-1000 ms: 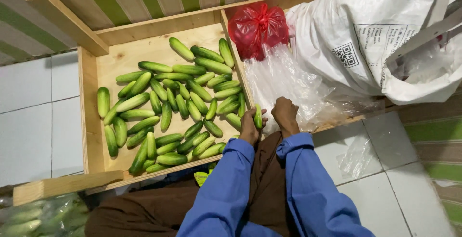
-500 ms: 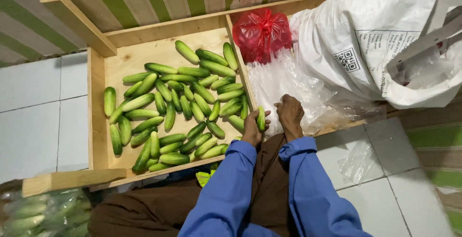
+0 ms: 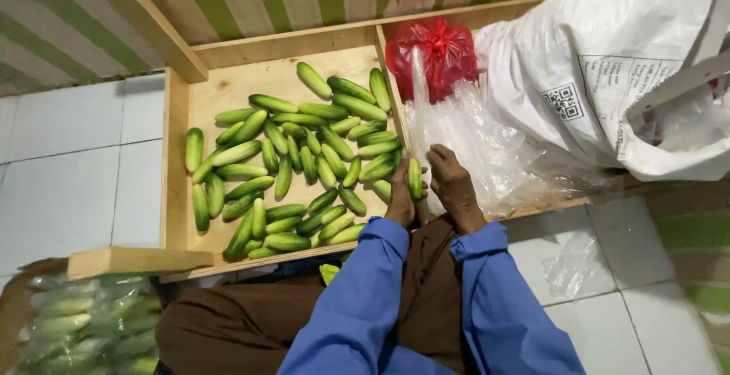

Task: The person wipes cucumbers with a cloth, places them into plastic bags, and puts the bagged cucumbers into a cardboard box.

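Cucumber (image 3: 415, 178) stands with long axis 12-to-6 o'clock, grasped by left hand (image 3: 401, 201). Right hand (image 3: 454, 185) presses clear bags (image 3: 487, 154); its grip cannot be determined, fingertips hidden.

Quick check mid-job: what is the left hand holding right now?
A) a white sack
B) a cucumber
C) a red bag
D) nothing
B: the left hand grips a cucumber upright at the crate's right edge, beside the clear bags that the right hand touches.
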